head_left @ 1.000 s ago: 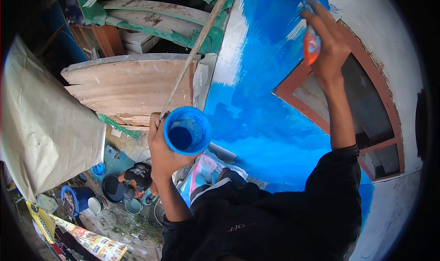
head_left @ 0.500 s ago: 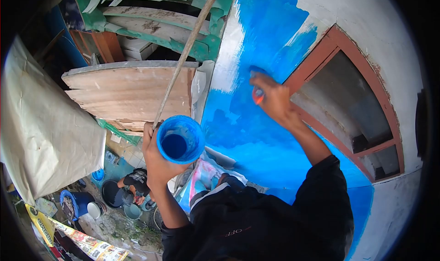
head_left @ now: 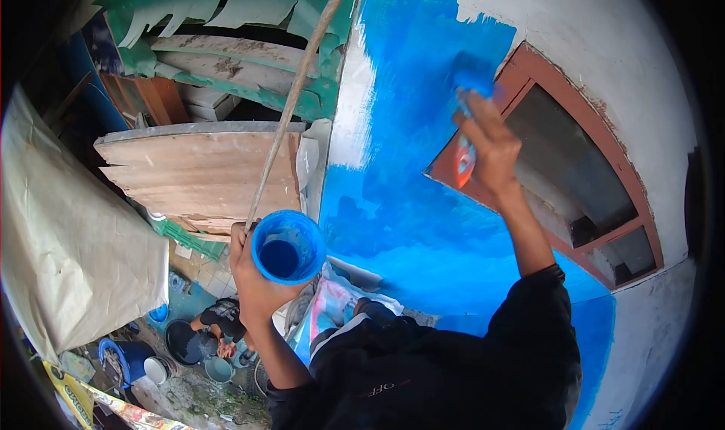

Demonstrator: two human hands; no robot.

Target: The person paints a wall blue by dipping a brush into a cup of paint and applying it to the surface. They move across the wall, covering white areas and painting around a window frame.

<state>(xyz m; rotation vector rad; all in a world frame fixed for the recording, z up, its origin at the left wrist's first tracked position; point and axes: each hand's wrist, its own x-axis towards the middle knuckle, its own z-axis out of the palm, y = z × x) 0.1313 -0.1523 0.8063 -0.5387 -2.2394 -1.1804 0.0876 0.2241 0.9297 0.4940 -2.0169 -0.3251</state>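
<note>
My right hand [head_left: 495, 146] is closed round the handle of a paintbrush [head_left: 466, 162] with an orange-red end. Its bristles, smeared by motion, are at the blue-painted part of the wall [head_left: 408, 75], close to the upper left corner of the brown window frame [head_left: 521, 71]. In my left hand [head_left: 260, 283] is a blue paint cup [head_left: 289, 246], tilted so its mouth faces me, with dark blue paint at the bottom. A long wooden pole [head_left: 291, 101] runs up from behind the left hand's fingers; the hand partly hides its lower end.
Far below, a person [head_left: 223, 320] crouches among tubs, near a black basin [head_left: 189, 335] and a blue bucket [head_left: 124, 354]. A pale tarp [head_left: 83, 233] hangs at the left. Behind the pole are a wooden panel [head_left: 204, 165] and torn green boards [head_left: 332, 90].
My right hand and the brush have moved up and right along the wall toward the window corner. Blue now covers a whitish patch there. The view has shifted slightly; my left hand still holds the cup.
</note>
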